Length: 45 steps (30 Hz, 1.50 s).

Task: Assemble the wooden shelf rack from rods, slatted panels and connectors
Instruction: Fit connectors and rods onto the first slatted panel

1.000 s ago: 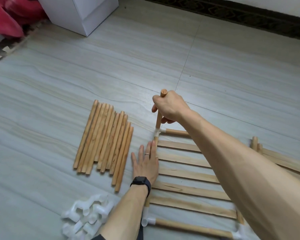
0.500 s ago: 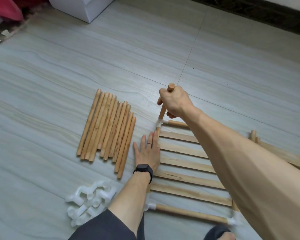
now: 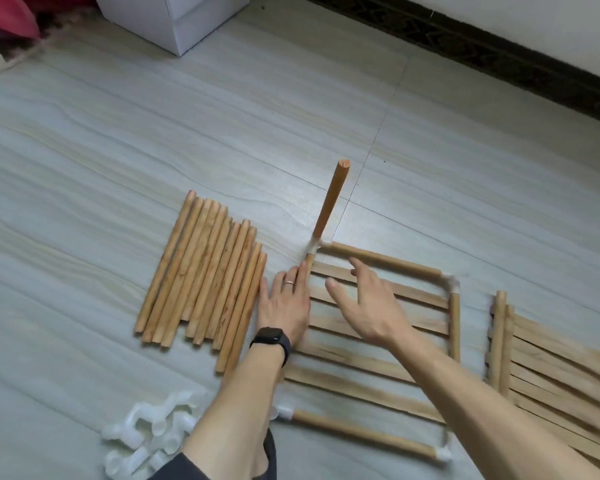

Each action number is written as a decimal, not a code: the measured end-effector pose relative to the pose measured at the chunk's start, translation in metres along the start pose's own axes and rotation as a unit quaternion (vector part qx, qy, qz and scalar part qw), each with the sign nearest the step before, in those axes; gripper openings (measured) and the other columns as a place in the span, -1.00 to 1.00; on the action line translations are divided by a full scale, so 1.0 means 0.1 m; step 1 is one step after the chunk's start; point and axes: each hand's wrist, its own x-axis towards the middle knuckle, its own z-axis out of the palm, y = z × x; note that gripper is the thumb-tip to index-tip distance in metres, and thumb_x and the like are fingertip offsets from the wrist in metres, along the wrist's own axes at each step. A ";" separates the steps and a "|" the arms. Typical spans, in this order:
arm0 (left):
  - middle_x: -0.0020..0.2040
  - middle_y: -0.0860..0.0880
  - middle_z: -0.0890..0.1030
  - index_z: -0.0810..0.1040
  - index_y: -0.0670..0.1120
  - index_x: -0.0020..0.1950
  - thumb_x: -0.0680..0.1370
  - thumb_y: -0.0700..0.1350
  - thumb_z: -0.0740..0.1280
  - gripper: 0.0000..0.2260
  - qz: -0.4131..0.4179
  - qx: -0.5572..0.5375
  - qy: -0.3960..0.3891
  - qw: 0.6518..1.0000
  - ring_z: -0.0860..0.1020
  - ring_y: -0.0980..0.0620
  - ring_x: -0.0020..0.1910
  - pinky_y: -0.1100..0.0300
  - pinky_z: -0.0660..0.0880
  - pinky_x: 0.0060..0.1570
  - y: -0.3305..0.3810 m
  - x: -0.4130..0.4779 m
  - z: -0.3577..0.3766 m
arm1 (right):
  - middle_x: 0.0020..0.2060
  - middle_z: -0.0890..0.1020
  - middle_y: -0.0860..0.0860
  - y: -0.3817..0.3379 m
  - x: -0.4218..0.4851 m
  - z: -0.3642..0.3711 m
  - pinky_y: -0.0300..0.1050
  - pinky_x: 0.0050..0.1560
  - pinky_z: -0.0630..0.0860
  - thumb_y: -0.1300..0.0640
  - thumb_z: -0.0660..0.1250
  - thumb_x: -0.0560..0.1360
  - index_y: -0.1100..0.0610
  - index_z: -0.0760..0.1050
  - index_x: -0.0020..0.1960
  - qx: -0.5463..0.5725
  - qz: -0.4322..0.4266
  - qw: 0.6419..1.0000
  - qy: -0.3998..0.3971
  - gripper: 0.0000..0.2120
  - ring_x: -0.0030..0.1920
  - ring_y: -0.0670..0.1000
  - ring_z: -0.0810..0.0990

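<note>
Rods [image 3: 201,271] showing tan woodgrain, connectors [image 3: 146,434] looking translucent white, floor [image 3: 118,133] showing pale grey streaks, watch [image 3: 271,341] looking black

upright rod [image 3: 330,199] stands free (both hands [image 3: 284,306] open).

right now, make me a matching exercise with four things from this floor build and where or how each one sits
Things:
1. upright rod
2. loose rods
3. white connectors
4. left hand

Places:
a. heaped at the near left
b. flat against the framed panel's left edge
c. standing in a corner connector
d. lying side by side on the floor

Pairs: 1-c, 2-d, 3-a, 4-b
</note>
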 end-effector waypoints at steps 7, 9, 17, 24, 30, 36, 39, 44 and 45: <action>0.14 -0.07 0.62 0.53 -0.06 0.28 0.60 0.08 0.27 -0.67 -0.016 0.045 0.134 0.990 0.56 -0.08 0.09 0.01 0.49 -0.04 -0.29 -0.06 -0.35 | 0.55 -0.51 0.00 0.89 -0.47 1.14 0.62 0.40 -0.25 -0.69 -0.25 0.34 -0.33 -0.50 0.52 -0.234 -0.053 0.964 -0.114 -0.09 0.51 0.22 -0.58; 0.06 -0.08 0.62 0.53 -0.08 0.20 0.55 0.08 0.36 -0.68 -0.081 0.104 0.091 0.987 0.55 -0.08 0.02 0.03 0.45 -0.09 -0.45 -0.14 -0.40 | 0.56 -0.49 0.01 0.89 -0.52 1.26 0.62 0.37 -0.30 -0.70 -0.28 0.34 -0.30 -0.48 0.54 -0.231 -0.039 0.967 -0.095 -0.07 0.52 0.22 -0.57; -0.06 -0.06 0.66 0.59 -0.06 -0.03 0.58 0.05 0.20 -0.75 -0.125 0.095 -0.104 0.982 0.57 -0.10 -0.02 0.12 0.42 -0.16 -0.41 -0.09 -0.62 | 0.46 -0.64 0.03 0.76 -0.51 1.10 0.59 0.42 -0.21 -0.68 -0.21 0.34 -0.29 -0.65 0.44 -0.259 -0.023 0.953 -0.157 -0.06 0.45 0.28 -0.64; -0.23 -0.01 0.66 0.60 -0.02 -0.23 0.57 0.17 0.22 -0.66 -0.149 -0.285 -0.134 0.938 0.59 -0.04 -0.22 0.11 0.47 -0.22 0.00 -0.08 -1.18 | 0.59 0.25 0.10 0.33 -0.43 -0.02 0.07 0.42 0.39 -0.45 0.37 0.41 -0.21 -0.46 0.58 -0.127 -0.098 0.960 -0.228 0.17 0.46 0.21 0.40; -0.38 0.09 0.57 0.54 0.02 -0.25 0.58 0.09 0.26 -0.74 -0.150 -0.549 -0.291 0.769 0.45 0.14 -0.47 0.25 0.31 -0.42 0.94 -0.04 -1.27 | 0.13 0.64 -0.13 0.49 -0.82 -0.58 -0.04 0.06 0.58 -0.40 0.12 0.54 -0.29 0.37 0.38 0.039 -0.237 0.968 0.069 -0.54 0.07 -0.03 0.65; 0.27 -0.06 0.58 0.49 0.01 0.29 0.59 0.34 0.05 -0.48 0.073 -0.163 -0.203 0.963 0.48 -0.14 0.27 -0.09 0.43 0.27 1.72 0.23 -0.83 | -0.32 0.68 -0.11 1.27 -0.80 -0.95 -0.07 -0.21 0.57 -0.23 0.19 0.59 -0.08 0.58 -0.09 0.333 0.053 0.859 0.386 -0.70 -0.34 -0.08 0.64; 0.66 -0.11 0.01 0.02 0.09 0.64 0.54 0.45 0.05 -0.23 0.156 0.063 -0.205 0.964 -0.06 -0.23 0.62 -0.29 -0.01 0.51 1.80 0.31 -0.45 | -0.42 0.68 -0.05 1.60 -0.73 -1.13 0.10 -0.18 0.64 -0.18 0.20 0.59 -0.04 0.65 -0.14 0.341 0.137 0.829 0.421 -0.65 -0.38 -0.01 0.66; 0.49 -0.04 -0.59 -0.52 0.19 0.51 0.34 0.66 -0.04 0.02 0.156 0.111 -0.277 0.941 -0.55 -0.24 0.47 -0.50 -0.29 0.39 1.71 0.14 0.20 | -0.45 0.68 -0.09 1.86 -0.56 -1.31 0.17 0.03 0.63 -0.19 0.17 0.57 -0.05 0.65 -0.19 0.319 0.176 0.827 0.427 -0.63 -0.28 -0.08 0.69; 0.46 -0.03 -0.64 -0.57 0.20 0.47 0.30 0.69 -0.09 0.03 0.164 0.115 -0.261 0.944 -0.60 -0.23 0.44 -0.51 -0.31 0.37 1.66 0.10 0.28 | -0.45 0.68 -0.09 1.87 -0.52 -1.32 0.16 0.03 0.63 -0.18 0.17 0.57 -0.04 0.65 -0.19 0.319 0.174 0.831 0.421 -0.63 -0.28 -0.09 0.69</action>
